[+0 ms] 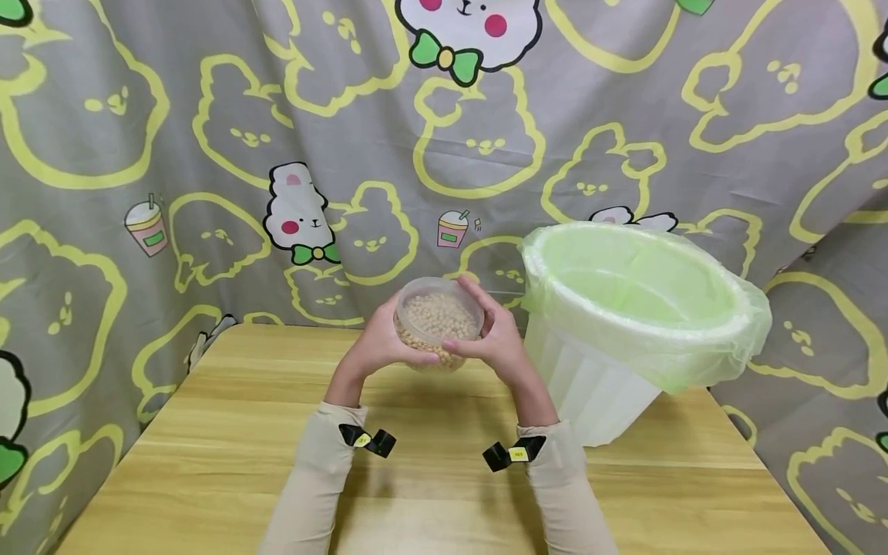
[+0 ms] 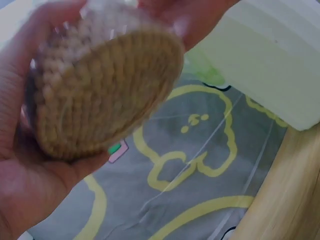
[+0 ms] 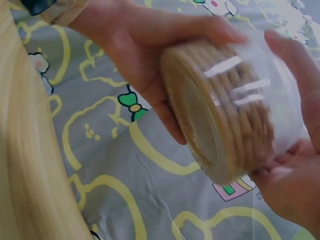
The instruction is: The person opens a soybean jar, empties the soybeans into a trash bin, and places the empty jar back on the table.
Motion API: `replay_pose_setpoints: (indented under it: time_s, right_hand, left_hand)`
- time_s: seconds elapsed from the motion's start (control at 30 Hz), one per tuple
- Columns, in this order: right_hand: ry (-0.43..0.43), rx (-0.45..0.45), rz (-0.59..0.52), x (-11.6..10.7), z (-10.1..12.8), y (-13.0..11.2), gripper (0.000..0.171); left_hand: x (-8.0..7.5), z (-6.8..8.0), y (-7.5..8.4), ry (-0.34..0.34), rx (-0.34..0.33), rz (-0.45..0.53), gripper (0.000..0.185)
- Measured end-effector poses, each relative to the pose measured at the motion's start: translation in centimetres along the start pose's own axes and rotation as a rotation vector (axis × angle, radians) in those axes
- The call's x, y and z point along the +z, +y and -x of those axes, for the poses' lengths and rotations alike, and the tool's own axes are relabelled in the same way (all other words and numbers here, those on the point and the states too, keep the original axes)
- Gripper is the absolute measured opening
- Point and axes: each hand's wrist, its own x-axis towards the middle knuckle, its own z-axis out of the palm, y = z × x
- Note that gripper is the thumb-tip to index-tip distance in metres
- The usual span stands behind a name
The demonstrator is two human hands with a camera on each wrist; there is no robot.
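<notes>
Both hands, left hand point(image 1: 384, 344) and right hand point(image 1: 491, 337), clasp the clear tub of soybeans point(image 1: 438, 320), tilted, with the lined bin point(image 1: 627, 324) just beside the right grip.

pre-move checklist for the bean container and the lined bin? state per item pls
1. Grip: left hand and right hand both curl round the clear container from opposite sides. ok.
2. Container clear of the table: held above the wood, not resting on it. ok.
3. Container lid: whether the top is covered does not show in any view. cannot tell.
4. Contents: small beige beans fill the lower part, none spilled on the table. ok.
5. White bin: upright on the table by the right hand, mouth open. ok.
6. Green liner: folded over the rim all round the visible edge. ok.
</notes>
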Motion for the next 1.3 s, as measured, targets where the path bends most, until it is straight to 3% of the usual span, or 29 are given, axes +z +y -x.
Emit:
replay_pose_setpoints:
  time_s: [0.07,0.17,0.37,0.47,0.7,0.9,1.13,1.3]
  right_hand:
    - [-0.055,-0.014,-0.019,-0.3,0.0,0.0,0.103]
    - [-0.09,-0.006,-0.022,-0.5,0.0,-0.1,0.104]
    - [-0.004,0.086,0.132,0.1,-0.1,-0.3,0.109]
    - [0.025,0.107,0.192,0.4,0.0,-0.3,0.107]
    - [-0.012,0.069,0.207,0.3,0.2,-0.7,0.105]
    - [0.015,0.083,0.3,0.6,0.4,-1.0,0.107]
    - [-0.058,0.027,0.21,0.1,0.6,-1.3,0.102]
    - [-0.077,0.004,0.187,-0.4,0.6,-1.4,0.102]
  left_hand:
    - [-0.3,0.1,0.0,-0.037,0.006,0.033,0.102]
    - [-0.5,0.1,0.2,-0.042,0.017,0.02,0.1]
    - [-0.2,0.1,0.6,0.061,0.004,-0.152,0.109]
    - [-0.1,0.1,0.6,0.078,-0.006,-0.199,0.111]
    - [-0.3,0.2,0.3,-0.014,0.005,-0.061,0.103]
    - [-0.4,0.2,0.2,-0.027,0.017,-0.074,0.101]
    - [-0.7,0.4,0.1,-0.121,0.055,0.046,0.098]
    - [-1.0,0.4,0.0,-0.152,0.037,0.099,0.096]
